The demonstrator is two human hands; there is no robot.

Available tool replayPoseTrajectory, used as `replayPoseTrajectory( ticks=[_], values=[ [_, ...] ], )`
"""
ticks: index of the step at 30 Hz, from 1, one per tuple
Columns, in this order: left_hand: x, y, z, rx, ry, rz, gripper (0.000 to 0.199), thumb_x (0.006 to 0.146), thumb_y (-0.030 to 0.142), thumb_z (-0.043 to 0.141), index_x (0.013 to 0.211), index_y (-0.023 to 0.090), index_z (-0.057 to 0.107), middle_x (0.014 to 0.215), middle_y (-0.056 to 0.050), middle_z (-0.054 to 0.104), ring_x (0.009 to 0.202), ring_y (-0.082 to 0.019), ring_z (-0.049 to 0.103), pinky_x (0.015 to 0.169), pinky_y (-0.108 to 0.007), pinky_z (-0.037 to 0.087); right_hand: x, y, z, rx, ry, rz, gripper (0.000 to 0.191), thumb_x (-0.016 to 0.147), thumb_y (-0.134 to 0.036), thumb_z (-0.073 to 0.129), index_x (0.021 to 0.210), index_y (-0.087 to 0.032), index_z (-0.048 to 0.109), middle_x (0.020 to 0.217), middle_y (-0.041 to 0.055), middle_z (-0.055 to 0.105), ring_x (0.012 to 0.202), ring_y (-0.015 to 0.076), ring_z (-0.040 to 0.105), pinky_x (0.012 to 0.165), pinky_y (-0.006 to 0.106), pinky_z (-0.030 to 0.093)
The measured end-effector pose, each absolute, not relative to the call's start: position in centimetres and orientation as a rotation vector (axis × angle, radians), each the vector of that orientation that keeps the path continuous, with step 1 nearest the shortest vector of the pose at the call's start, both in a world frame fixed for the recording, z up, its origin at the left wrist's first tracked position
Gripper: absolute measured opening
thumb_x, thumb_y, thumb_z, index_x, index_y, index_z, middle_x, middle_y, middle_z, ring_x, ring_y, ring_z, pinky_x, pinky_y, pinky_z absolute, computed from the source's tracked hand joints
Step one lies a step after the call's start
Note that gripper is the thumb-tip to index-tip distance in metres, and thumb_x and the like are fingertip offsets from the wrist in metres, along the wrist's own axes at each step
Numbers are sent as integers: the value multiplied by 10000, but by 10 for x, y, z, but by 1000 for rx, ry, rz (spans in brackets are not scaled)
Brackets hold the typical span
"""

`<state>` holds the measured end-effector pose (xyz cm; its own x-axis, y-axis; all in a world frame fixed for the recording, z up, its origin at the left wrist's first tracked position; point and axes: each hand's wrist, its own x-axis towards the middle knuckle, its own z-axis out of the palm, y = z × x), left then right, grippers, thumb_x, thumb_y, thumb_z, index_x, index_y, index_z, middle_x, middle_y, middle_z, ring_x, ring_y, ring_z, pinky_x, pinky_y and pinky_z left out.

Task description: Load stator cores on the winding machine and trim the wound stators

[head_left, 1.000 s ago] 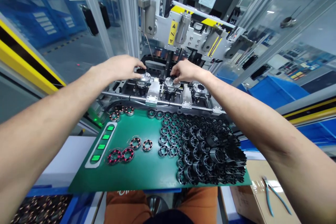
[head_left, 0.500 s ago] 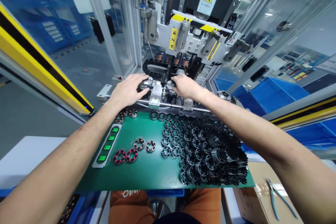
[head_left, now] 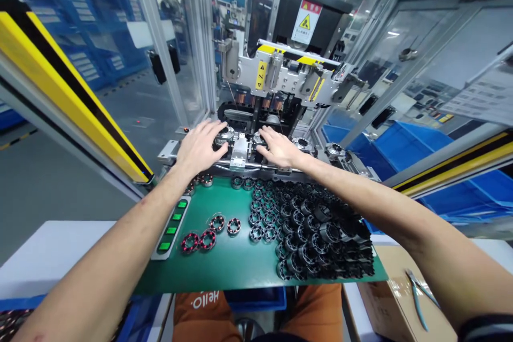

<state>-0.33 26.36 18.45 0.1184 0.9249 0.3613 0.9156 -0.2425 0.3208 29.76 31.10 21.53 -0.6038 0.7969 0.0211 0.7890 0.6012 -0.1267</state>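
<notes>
My left hand (head_left: 201, 147) rests with spread fingers against a round metal fixture (head_left: 226, 134) at the left of the machine. Beside it, my right hand (head_left: 278, 147) touches a second round fixture (head_left: 258, 139), fingers apart; its palm side is hidden. A metal block (head_left: 239, 150) sits between the two hands. Farther right, another fixture (head_left: 302, 144) carries a dark ring. On the green mat (head_left: 208, 270) lie several copper-wound rings (head_left: 208, 239) at the left and a dense pile of dark ring cores (head_left: 308, 235) at the right.
A panel with green buttons (head_left: 171, 230) lies at the mat's left edge. Cutting pliers (head_left: 417, 299) rest on a cardboard box (head_left: 395, 310) at right. Above the fixtures hangs a machine head (head_left: 284, 77). Yellow-black posts (head_left: 80, 96) flank the opening.
The camera view has shifted and tilted upward. My right hand has its fingers more spread on its fixture, and the fixture to its right now shows. My left hand stays at its fixture.
</notes>
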Motion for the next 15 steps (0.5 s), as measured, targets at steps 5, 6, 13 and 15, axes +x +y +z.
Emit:
replayPoseTrajectory(
  ticks=[5, 6, 13, 15],
  values=[
    [-6, 264, 189, 2312, 1918, 775, 666, 1113, 513, 589, 1687, 257, 809, 1828, -92, 706, 1674, -425, 681, 1447, -639, 535, 321, 322, 216, -1343, -2731, 150, 838, 1263, -575, 515, 1954, -102, 468, 2026, 192, 419, 1931, 343, 379, 1586, 544, 361],
    [-7, 265, 189, 2311, 1909, 779, 684, 1109, 535, 579, 1684, 247, 812, 1826, -99, 706, 1675, -431, 680, 1446, -645, 535, 333, 323, 218, -1367, -2700, 126, 834, 1277, -587, 472, 1970, -124, 445, 2022, 182, 433, 1936, 337, 367, 1594, 564, 342],
    [-14, 270, 183, 2237, 1845, 887, 709, 1050, 628, 629, 1642, 301, 841, 1812, -87, 720, 1715, -450, 641, 1500, -656, 477, 418, 303, 213, -1602, -2540, 28, 769, 1303, -576, 414, 1929, -146, 537, 1943, 234, 557, 1862, 399, 505, 1529, 644, 444],
    [-15, 272, 185, 2188, 1845, 926, 724, 1027, 654, 663, 1639, 307, 833, 1789, -107, 737, 1691, -490, 654, 1472, -719, 500, 433, 303, 214, -1621, -2516, 12, 730, 1299, -588, 503, 1907, -188, 571, 1946, 213, 566, 1838, 387, 537, 1520, 642, 448]
  ],
)
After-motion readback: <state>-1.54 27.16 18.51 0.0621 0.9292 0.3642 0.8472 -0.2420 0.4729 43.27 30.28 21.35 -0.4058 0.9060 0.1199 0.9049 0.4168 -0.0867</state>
